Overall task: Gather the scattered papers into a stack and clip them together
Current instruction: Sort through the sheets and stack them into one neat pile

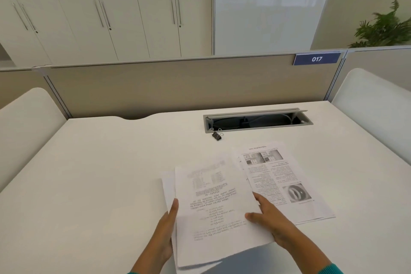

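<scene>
A bundle of printed sheets (213,202) is lifted over the white desk's near edge. My left hand (165,231) grips its left side, thumb on top. My right hand (270,220) holds its right side, thumb pressed on the top page. Further printed pages (287,182) with photos lie flat on the desk to the right, partly under the held bundle. A black binder clip (217,135) lies farther back, just in front of the cable slot, apart from both hands.
The white desk (100,173) stretches left and back. An open cable tray (258,120) is recessed at the back right. A beige partition (169,87) closes the far edge. White side panels (375,113) stand at both sides.
</scene>
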